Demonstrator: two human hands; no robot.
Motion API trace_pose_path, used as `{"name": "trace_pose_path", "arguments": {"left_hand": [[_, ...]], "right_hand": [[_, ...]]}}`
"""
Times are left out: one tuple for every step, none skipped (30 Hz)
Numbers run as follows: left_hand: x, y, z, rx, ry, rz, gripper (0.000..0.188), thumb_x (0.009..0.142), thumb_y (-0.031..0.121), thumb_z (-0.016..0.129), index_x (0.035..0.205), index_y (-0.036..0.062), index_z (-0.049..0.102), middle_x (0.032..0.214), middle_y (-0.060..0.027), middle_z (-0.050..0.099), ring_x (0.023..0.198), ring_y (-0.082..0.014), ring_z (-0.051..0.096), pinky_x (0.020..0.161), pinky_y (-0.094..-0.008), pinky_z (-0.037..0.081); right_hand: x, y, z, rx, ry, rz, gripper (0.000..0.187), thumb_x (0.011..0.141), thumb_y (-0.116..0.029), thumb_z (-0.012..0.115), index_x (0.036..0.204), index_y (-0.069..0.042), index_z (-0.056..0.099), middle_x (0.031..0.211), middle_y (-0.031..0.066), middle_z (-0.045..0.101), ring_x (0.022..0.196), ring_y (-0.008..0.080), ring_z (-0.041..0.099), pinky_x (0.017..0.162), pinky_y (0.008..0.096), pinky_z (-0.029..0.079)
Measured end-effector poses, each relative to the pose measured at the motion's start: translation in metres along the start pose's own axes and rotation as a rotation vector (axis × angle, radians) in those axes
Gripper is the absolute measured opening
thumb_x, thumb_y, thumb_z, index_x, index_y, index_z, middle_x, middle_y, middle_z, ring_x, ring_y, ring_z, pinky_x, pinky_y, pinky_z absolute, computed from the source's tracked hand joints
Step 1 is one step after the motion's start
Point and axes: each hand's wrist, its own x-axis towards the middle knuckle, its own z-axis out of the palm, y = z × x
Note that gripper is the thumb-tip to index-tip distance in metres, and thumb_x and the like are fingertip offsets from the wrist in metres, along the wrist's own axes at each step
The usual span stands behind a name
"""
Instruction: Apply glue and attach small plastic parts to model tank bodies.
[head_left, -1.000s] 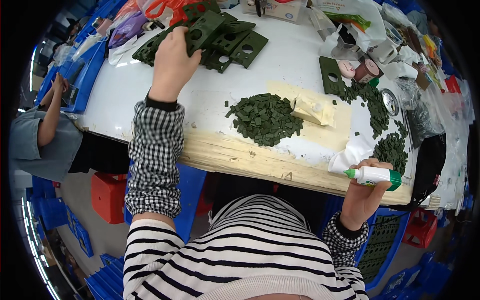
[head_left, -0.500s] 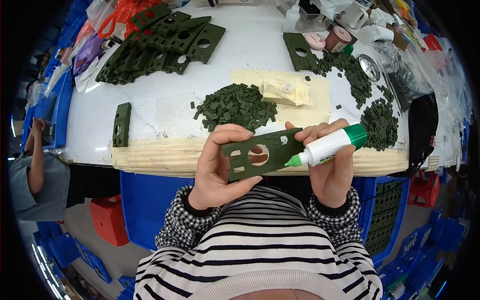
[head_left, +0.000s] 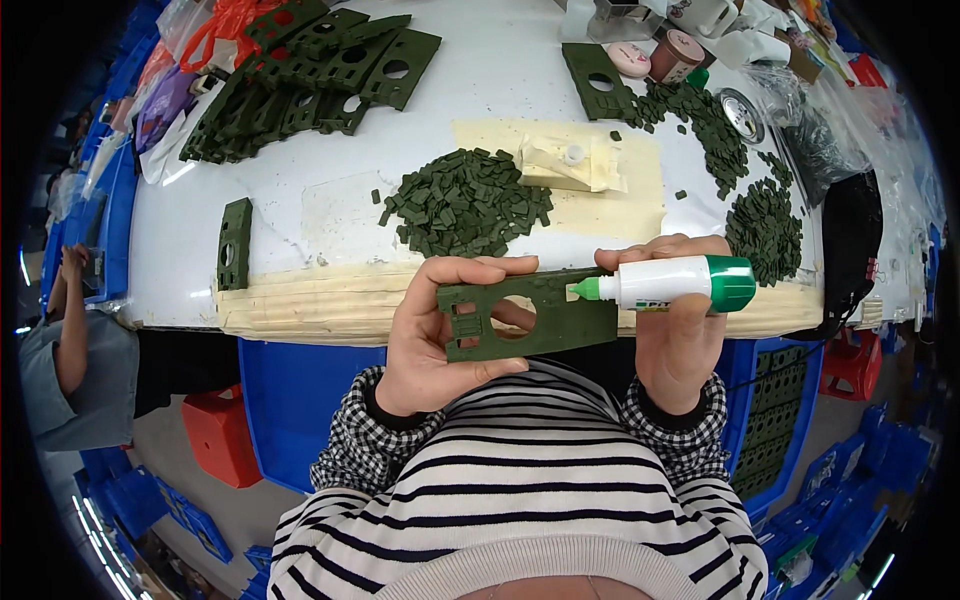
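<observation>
My left hand [head_left: 412, 335] grips the left end of a dark green plastic plate [head_left: 570, 328], thumb below and fingers behind it. The plate has a large round hole and small square openings. A white glue bottle [head_left: 655, 284] with a green base and green nozzle is in my right hand [head_left: 683, 345], lying level. Its nozzle tip is over the plate, near a small square opening close to the top edge; whether it touches I cannot tell. Beyond the plate, a heap of small green pieces [head_left: 465, 203] lies on the table.
A stack of green plates [head_left: 310, 75] stands far left, with single plates [head_left: 235, 243] [head_left: 597, 82] apart. More small pieces [head_left: 765, 235] lie right. A taped block [head_left: 570, 165] sits behind the heap. Blue bins [head_left: 300, 410] stand below the table edge. A person [head_left: 75, 360] is at left.
The glue bottle has turned level, and its nozzle has moved up to the small opening near the plate's top edge. The plate has tilted to nearly horizontal in my left hand.
</observation>
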Motion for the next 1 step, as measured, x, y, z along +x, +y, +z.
{"name": "trace_pose_path", "arguments": {"left_hand": [[-0.0003,-0.0004,0.0000,-0.001,0.000,-0.001,0.062,0.074,-0.009,0.074,0.124,0.0054,0.040,0.137,-0.0219,0.045,0.106,-0.0191,0.061,0.092,-0.0340,0.054]], "right_hand": [[-0.0007,0.0003,-0.0010,0.000,-0.010,-0.003,0.050,0.091,-0.040,0.061,0.110,0.003,0.045,0.096,0.0197,0.065,0.097,0.0321,0.066,0.088,0.0437,0.053]]}}
